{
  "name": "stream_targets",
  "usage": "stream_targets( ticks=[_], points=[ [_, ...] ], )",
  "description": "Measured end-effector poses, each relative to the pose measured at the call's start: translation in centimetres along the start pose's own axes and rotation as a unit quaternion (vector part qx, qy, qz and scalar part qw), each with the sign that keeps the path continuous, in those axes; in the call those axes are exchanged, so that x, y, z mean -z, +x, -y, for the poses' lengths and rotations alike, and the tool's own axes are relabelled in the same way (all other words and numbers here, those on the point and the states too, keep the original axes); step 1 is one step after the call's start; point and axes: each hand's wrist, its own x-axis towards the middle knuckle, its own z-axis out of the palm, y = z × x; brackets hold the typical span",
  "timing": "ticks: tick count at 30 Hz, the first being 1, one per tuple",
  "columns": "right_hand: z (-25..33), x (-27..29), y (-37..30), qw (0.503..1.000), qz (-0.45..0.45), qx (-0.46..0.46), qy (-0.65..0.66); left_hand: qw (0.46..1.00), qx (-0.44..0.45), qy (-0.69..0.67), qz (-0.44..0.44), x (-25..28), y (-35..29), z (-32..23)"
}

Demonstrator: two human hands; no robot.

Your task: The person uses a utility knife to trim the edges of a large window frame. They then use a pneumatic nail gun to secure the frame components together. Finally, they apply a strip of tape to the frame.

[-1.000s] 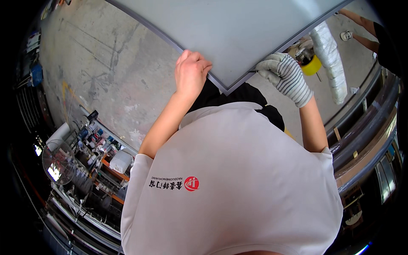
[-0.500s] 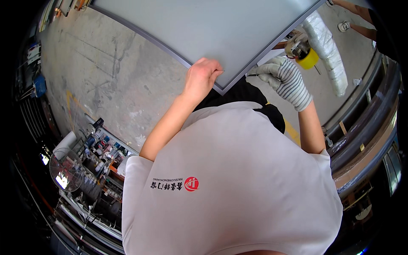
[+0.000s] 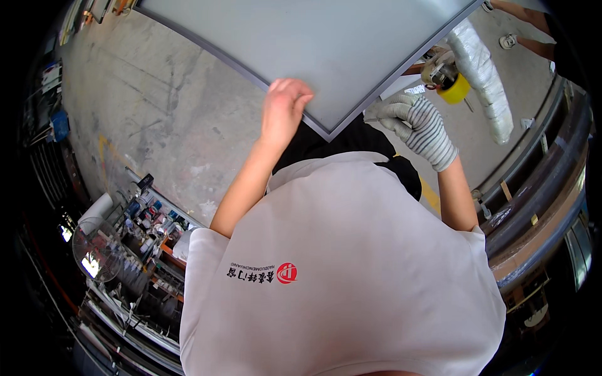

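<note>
A large grey glass panel (image 3: 301,50) with a dark grey frame (image 3: 207,45) lies in front of me, one corner pointing toward my body. My bare left hand (image 3: 283,111) is over the left side of that corner, its fingers drawn together above the frame and the edge of the glass. Whatever may be between its fingertips is too small to make out. My right hand (image 3: 423,128), in a grey striped glove, is just right of the corner, apart from the frame. Its thumb and fingers are pinched around something small and thin whose kind I cannot tell.
Right of the panel are a yellow roll (image 3: 454,89) and a long plastic-wrapped bundle (image 3: 486,81). Another person's legs (image 3: 527,42) show at the far right. Wrapped profiles (image 3: 533,219) curve along the right side. A fan (image 3: 97,250) and a cluttered bench (image 3: 153,229) stand lower left.
My left hand has moved left and slightly up, from over the glass near the corner back toward the frame. My right hand has dropped slightly, still pinched.
</note>
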Motion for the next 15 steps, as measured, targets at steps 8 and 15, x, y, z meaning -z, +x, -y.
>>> stream_targets(
  ticks=[8, 15],
  points=[
    [0.8, -0.5, 1.0, 0.999, 0.010, 0.012, 0.033, 0.998, 0.025, 0.052, 0.032, 2.4, 0.2, 0.5],
    [1.2, 0.2, 1.5, 0.999, -0.003, 0.046, 0.002, 0.964, -0.047, 0.246, 0.086, 0.9, 0.4, -0.7]
  ],
)
